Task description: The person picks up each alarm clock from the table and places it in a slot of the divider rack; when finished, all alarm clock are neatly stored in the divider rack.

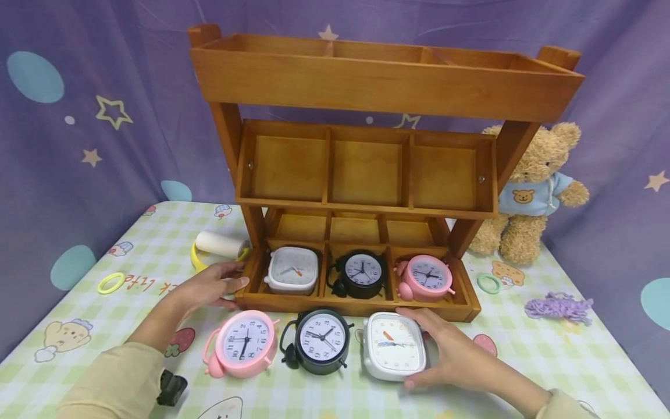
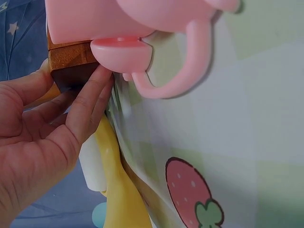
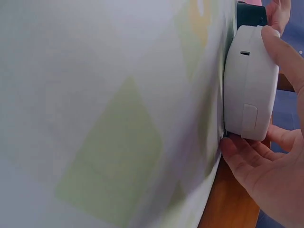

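Note:
A three-tier wooden shelf (image 1: 366, 93) stands on the checked tablecloth. Its bottom tray holds a white square clock (image 1: 292, 270), a black round clock (image 1: 361, 273) and a pink clock (image 1: 426, 277). In front of the tray lie a pink clock (image 1: 245, 342), a black clock (image 1: 320, 340) and a white square clock (image 1: 391, 344). My left hand (image 1: 211, 285) rests with straight fingers (image 2: 90, 102) against the tray's front-left corner (image 2: 71, 59). My right hand (image 1: 445, 352) grips the front white clock (image 3: 249, 80), thumb on its top edge, fingers (image 3: 247, 161) under its lower edge.
A teddy bear (image 1: 534, 186) sits right of the shelf. A white roll on a yellow holder (image 1: 217, 244) lies behind my left hand. A yellow ring (image 1: 111, 283), a green ring (image 1: 489, 283), purple yarn (image 1: 559, 306) and a small black object (image 1: 171, 388) lie on the cloth.

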Motion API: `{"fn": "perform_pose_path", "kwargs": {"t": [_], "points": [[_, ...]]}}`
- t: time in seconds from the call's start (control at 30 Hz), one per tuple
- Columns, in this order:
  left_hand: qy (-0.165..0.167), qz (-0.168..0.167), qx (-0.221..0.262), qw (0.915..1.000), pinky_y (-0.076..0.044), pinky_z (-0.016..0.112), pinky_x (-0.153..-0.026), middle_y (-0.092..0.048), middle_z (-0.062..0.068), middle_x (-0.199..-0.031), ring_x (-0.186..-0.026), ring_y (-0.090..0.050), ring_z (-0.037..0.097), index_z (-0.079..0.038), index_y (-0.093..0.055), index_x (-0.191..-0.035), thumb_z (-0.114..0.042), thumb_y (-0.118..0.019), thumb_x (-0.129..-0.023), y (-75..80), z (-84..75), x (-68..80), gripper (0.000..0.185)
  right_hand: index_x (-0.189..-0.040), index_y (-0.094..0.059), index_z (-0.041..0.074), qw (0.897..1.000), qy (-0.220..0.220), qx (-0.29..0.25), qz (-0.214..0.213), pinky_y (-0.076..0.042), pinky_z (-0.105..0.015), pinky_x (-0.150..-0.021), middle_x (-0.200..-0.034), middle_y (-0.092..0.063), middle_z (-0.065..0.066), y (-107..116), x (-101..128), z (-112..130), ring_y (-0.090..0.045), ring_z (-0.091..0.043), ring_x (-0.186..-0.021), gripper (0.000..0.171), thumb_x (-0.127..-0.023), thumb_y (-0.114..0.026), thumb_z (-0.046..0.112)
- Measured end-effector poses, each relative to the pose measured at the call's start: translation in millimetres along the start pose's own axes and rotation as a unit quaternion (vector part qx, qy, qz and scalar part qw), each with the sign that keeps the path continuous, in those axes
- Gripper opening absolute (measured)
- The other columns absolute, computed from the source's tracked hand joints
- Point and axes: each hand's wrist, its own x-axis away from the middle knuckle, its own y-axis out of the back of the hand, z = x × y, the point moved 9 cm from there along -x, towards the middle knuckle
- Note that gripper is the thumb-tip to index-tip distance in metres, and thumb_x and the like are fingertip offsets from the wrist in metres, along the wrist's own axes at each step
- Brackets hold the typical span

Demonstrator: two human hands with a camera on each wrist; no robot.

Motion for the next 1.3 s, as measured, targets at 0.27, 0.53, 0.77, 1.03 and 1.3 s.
{"fn": "perform_pose_path", "kwargs": {"t": [0.27,0.53,0.77,1.03,1.3], "points": [[0.001,-0.001,-0.002,1.0000,-0.062,0.044,-0.086,-0.023,0.046,-0.149,-0.122,-0.054,0.047,0.022,-0.011,-0.151,-0.008,-0.046,-0.108,0.2,0.4,-0.4,0.063,-0.146,-0.048,0.012,1.000,-0.004,0.004,-0.020,-0.054,-0.047,-0.098,-0.139,-0.055,-0.003,0,-1,-2,-0.056,-0.022,-0.119,0.102,-0.066,-0.091,0.058],[0.001,0.001,0.003,1.0000,-0.062,0.044,-0.087,-0.024,0.045,-0.149,-0.122,-0.054,0.047,0.021,-0.011,-0.151,-0.008,-0.046,-0.108,-0.6,1.3,-1.0,0.063,-0.141,-0.052,0.015,1.000,-0.002,-0.014,-0.023,-0.056,-0.035,-0.095,-0.136,-0.055,0.003,0,-2,-1,-0.056,-0.013,-0.112,0.098,-0.063,-0.093,0.057],[0.000,0.000,0.001,1.0000,-0.062,0.045,-0.086,-0.023,0.046,-0.149,-0.122,-0.054,0.048,0.022,-0.012,-0.151,-0.008,-0.046,-0.108,0.0,0.5,0.0,0.062,-0.140,-0.053,0.016,1.000,0.023,-0.013,-0.009,-0.057,-0.033,-0.093,-0.135,-0.055,0.004,3,-1,6,-0.056,-0.012,-0.113,0.095,-0.064,-0.093,0.057],[0.000,0.002,0.000,1.0000,-0.062,0.044,-0.086,-0.023,0.046,-0.149,-0.123,-0.053,0.049,0.022,-0.011,-0.151,-0.008,-0.045,-0.108,-0.4,0.0,-0.3,0.062,-0.143,-0.053,0.023,1.000,0.007,0.011,-0.010,-0.057,-0.042,-0.088,-0.139,-0.055,0.001,21,2,15,-0.058,-0.017,-0.112,0.097,-0.062,-0.093,0.058],[-0.001,0.002,-0.001,1.0000,-0.062,0.044,-0.086,-0.021,0.047,-0.149,-0.124,-0.052,0.050,0.022,-0.010,-0.151,-0.008,-0.045,-0.108,-0.5,0.1,0.0,0.063,-0.146,-0.051,0.026,0.998,0.040,0.007,-0.041,-0.056,-0.051,-0.092,-0.134,-0.057,0.005,53,-6,37,-0.057,-0.021,-0.117,0.099,-0.061,-0.095,0.054]]}}
